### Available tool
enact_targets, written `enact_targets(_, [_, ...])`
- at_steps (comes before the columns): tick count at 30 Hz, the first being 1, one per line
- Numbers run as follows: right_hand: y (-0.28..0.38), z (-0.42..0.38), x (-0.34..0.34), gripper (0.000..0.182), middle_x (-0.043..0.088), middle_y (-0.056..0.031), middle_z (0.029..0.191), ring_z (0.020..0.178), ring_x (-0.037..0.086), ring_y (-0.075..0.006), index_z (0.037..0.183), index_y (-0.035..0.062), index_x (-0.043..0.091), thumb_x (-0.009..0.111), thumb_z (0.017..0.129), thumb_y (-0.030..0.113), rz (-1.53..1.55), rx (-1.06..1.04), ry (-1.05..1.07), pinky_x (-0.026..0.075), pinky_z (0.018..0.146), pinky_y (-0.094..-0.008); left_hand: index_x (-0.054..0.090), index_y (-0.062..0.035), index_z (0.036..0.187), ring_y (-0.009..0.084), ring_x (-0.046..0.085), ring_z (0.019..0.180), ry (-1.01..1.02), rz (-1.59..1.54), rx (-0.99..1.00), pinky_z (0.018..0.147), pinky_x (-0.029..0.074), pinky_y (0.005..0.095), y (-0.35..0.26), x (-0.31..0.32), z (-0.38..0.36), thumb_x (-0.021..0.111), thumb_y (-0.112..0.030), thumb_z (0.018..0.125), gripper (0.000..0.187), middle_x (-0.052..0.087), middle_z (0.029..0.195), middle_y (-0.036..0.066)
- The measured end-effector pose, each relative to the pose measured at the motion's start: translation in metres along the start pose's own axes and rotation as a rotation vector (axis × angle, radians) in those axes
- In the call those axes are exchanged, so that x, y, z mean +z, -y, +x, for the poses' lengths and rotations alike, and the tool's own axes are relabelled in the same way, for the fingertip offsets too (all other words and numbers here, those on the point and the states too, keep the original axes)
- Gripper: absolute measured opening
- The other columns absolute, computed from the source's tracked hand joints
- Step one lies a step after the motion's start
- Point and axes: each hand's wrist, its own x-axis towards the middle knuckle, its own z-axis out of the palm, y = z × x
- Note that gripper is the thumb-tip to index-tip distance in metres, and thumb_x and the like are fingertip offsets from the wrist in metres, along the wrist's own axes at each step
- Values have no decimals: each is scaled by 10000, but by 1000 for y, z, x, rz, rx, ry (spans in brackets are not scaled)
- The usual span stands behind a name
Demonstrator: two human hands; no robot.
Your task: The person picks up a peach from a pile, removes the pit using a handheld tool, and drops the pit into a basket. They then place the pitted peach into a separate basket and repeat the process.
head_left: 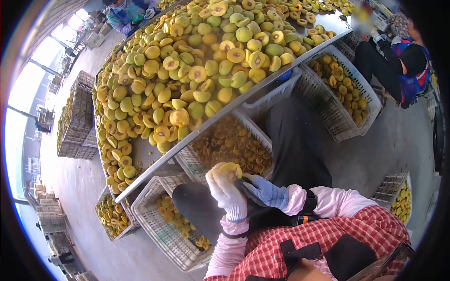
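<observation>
My left hand (227, 193), in a white knit glove, is closed round a yellow peach half (230, 170), cut side up. Close beside it, my right hand (268, 190) wears a blue-grey glove and is closed on a small tool with a green part (241, 179); its kind is mostly hidden by the fingers. Both hands are above my dark-clothed lap. Just beyond them stands a crate of brown stones and scraps (232, 149). A large heap of halved yellow-green peaches (187, 75) covers much of the metal table (176, 149) in front.
White plastic crates with peach halves stand at the lower left (157, 234), far left (112, 216) and right (335, 112). Another crate (389, 191) is behind on the right. Co-workers sit at the top left (125, 16) and right (396, 61). Stacked crates (77, 117) line the left floor.
</observation>
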Motion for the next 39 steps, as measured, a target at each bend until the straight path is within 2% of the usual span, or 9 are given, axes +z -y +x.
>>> enact_targets(7, [-110, -2, 29, 350, 591, -66, 1172, 1033, 575, -99, 1286, 42, 538, 500, 1010, 254, 760, 226, 335, 497, 851, -313, 635, -45, 1107, 26, 464, 726, 464, -77, -261, 617, 355, 179, -22, -17, 28, 451, -305, 1010, 333, 624, 849, -29])
enact_targets(8, [-133, 4, 44, 292, 613, -16, 1117, 1000, 578, -80, 1210, 70, 587, 490, 1015, 266, 700, 331, 215, 492, 840, -277, 642, -43, 1104, 34, 460, 689, 442, -27, -199, 587, 354, 178, -12, -17, 30, 461, -341, 1010, 362, 638, 832, -23])
enact_targets(9, [-60, -2, 32, 272, 654, 17, 961, 899, 591, -74, 1158, 85, 620, 478, 1022, 271, 1336, 747, 16, 475, 777, -231, 659, -34, 1064, 45, 490, 661, 395, 155, -147, 563, 375, 189, -27, -12, 30, 464, -328, 1010, 357, 655, 795, -8])
enact_targets(10, [-51, -3, 10, 309, 610, 19, 782, 719, 589, -90, 1031, 104, 639, 475, 1016, 366, 948, 440, 291, 467, 611, -238, 670, -19, 1017, 73, 549, 657, 380, 262, 24, 571, 419, 205, -24, -12, 29, 468, -301, 1007, 347, 672, 772, 14])
enact_targets(12, [-31, 7, -9, 391, 502, 25, 667, 560, 502, -100, 896, 109, 592, 459, 1005, 461, 1637, 706, 830, 385, 450, -253, 670, -8, 995, 112, 600, 646, 385, 390, 294, 583, 459, 223, -25, -10, 29, 483, -256, 994, 310, 686, 763, 48])
enact_targets(15, [-26, 2, -8, 464, 409, 26, 629, 498, 419, -97, 809, 111, 525, 418, 1002, 520, 2084, 893, 979, 322, 390, -250, 664, 0, 994, 142, 627, 705, 530, 386, 321, 616, 483, 245, -10, -17, 37, 500, -226, 978, 280, 686, 809, 99])
enact_targets(22, [-33, -4, 7, 453, 428, -10, 632, 463, 439, -116, 790, 118, 473, 381, 1017, 500, 2194, 805, 886, 352, 367, -246, 632, 21, 1006, 183, 610, 773, 366, -345, -536, 733, 501, 306, -1, -11, 11, 454, -426, 985, 482, 641, 859, 84])
enact_targets(32, [-49, -1, 15, 434, 427, 7, 653, 493, 419, -107, 900, 108, 530, 384, 1016, 500, 2086, 819, 912, 357, 427, -263, 618, -50, 912, 186, 586, 668, 105, -644, -776, 612, 497, 310, 14, -38, 8, 492, -461, 949, 431, 596, 745, 61])
enact_targets(39, [-44, 7, -4, 391, 454, -23, 662, 479, 417, -103, 1031, 91, 548, 430, 1008, 464, 2076, 976, 650, 344, 397, -238, 569, -24, 1186, 175, 566, 984, -350, 192, 155, 880, 474, 304, 21, -138, 44, 473, -364, 1018, 391, 599, 1095, 80])
